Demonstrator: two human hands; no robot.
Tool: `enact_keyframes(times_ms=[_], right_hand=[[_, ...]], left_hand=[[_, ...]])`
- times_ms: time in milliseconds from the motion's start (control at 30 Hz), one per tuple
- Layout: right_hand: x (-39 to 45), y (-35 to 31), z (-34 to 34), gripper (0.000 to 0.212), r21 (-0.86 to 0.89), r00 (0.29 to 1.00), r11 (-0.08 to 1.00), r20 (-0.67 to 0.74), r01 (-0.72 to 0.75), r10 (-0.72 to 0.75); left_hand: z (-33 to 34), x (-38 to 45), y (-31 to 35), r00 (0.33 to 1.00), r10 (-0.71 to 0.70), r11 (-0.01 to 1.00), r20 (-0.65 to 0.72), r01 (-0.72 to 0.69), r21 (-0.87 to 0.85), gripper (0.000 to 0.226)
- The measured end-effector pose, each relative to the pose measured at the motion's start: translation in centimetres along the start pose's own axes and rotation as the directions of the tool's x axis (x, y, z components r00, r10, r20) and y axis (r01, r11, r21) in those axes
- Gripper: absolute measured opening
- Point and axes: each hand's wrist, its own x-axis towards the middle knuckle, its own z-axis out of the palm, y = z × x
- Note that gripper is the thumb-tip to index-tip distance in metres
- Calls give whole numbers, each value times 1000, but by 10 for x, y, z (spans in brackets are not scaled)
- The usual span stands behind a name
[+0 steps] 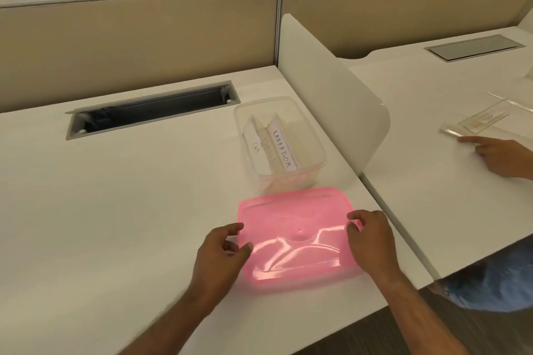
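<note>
1. The pink lid (294, 239) is blurred and streaked with glare. Whether a box sits under it cannot be told.
2. It is at the worktop's (129, 196) near right corner, between the hands. The left hand (222, 251) pinches its left edge and the right hand (372, 239) curls over its right edge.
3. It is translucent and rectangular, with rounded corners.
4. Just behind it stands a clear container (240, 130) holding cards (281, 150) marked "CAT" and "LABRADOR".

An open-plan office. Beige partition panels (138, 37) fence off white tabletops (115, 196). Each has a cable tray (153, 108).
</note>
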Motion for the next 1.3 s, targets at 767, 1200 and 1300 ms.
enact_keyframes(times_ms=[767,1200,1300], right_hand=[[-48,-111,-23,35,485,970,874,206,17,-133],[-19,-159,-38,35,-347,709,638,132,688,-693],[-5,-167,-42,22,-97,727,726,209,681,-654]], left_hand=[[-122,-19,6,967,239,971,-91,-239,6,23],[-126,13,86,910,410,890,58,-413,195,12],[-117,25,114,905,417,873,79,-423,243,5]])
